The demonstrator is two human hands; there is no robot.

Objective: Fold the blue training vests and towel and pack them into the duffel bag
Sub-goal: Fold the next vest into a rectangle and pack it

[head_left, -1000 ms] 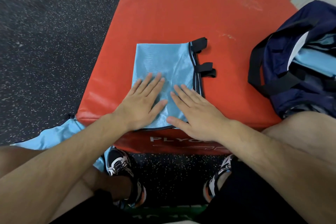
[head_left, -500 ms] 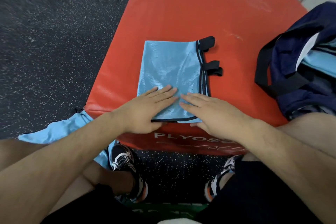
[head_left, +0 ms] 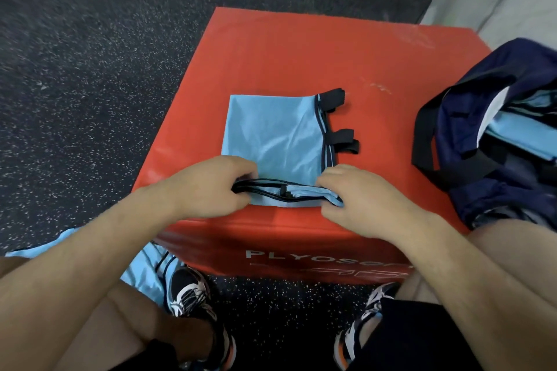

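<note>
Head view, near first: spare blue vest (head_left: 144,272) on the floor (head_left: 90,84), awaiting folding; left hand (head_left: 208,187) and right hand (head_left: 358,196), fingers curled, pinching the near hem of the folded vest (head_left: 277,132) — apparently to lift it; red plyo box (head_left: 301,48) beneath as worktop; duffel bag (head_left: 497,166) beyond, unzipped, part-packed.

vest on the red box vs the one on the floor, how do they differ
The vest on the box is folded into a flat rectangle; the vest on the floor lies loose and rumpled. The left hand and right hand grip the vest on the box; no hand holds the vest on the floor. Both are light blue with black trim.
</note>
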